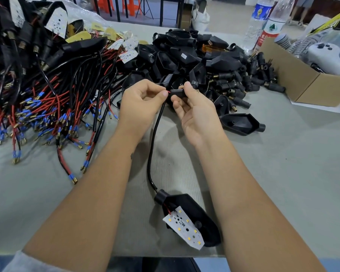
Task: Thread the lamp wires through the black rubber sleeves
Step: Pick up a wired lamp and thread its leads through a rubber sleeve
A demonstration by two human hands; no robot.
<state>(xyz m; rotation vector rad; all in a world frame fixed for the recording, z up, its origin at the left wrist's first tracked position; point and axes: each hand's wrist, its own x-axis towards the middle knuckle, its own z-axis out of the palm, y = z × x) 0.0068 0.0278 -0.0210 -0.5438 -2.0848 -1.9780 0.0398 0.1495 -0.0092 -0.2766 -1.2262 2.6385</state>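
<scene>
Hardly any writing is showing clearly enough to read. The water bottle [260,20] at the far right of the table is wearing a blue label [260,11] with a yellow round emblem, its lettering too small to make out. The second bottle [274,24] beside it is carrying a white and red label [268,34] showing a green triangle mark and white Chinese characters running down the red part, too blurred to read. The yellow tags [97,26] among the lamp parts are bearing dark print that is illegible.

Two bare forearms, no rings or watch visible; a pale grey sleeve [18,262] edge at the left elbow.
</scene>
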